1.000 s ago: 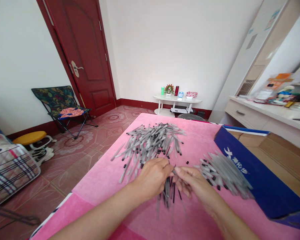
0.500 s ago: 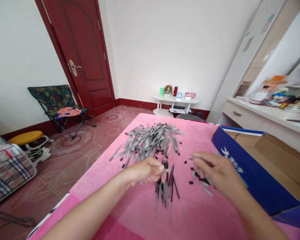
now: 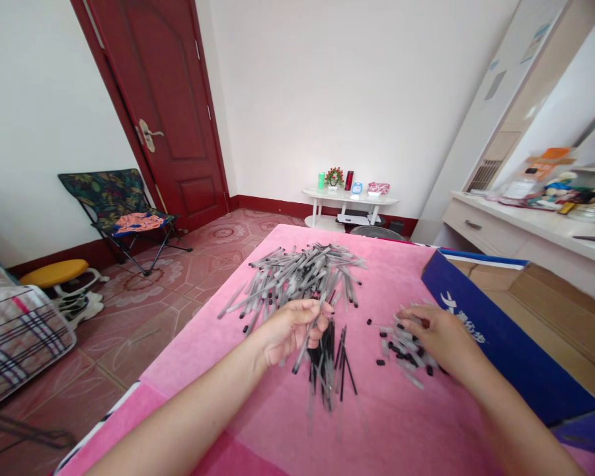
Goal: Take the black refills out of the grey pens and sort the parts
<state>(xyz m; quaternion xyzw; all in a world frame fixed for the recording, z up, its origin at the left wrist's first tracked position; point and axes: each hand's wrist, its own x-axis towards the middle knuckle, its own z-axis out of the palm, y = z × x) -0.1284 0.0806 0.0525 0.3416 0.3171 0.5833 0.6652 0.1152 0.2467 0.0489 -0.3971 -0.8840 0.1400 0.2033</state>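
My left hand (image 3: 300, 327) is closed round a grey pen barrel (image 3: 305, 340) with a black end, tilted so that this end points down toward me. Below and beside it, thin black pen refills (image 3: 327, 370) lie in a loose bundle on the pink cloth (image 3: 258, 423). My right hand (image 3: 429, 330) is at a small pile of clear and black pen caps (image 3: 406, 350), thumb and fingers pinched on a cap at the pile's far edge. Beyond my left hand spreads a large heap of grey pens (image 3: 302, 271) with black ends.
A blue cardboard box (image 3: 500, 344) with an open top stands right of the caps. Past the far table edge are a low white table (image 3: 352, 196) and a red door (image 3: 163, 99). A folding chair (image 3: 123, 211) and yellow stool (image 3: 54, 272) stand left.
My right hand has moved slightly right, onto the pen caps, uncovering more of the pile. The barrel in my left hand now shows lengthwise, angled downward, and that hand sits slightly higher.
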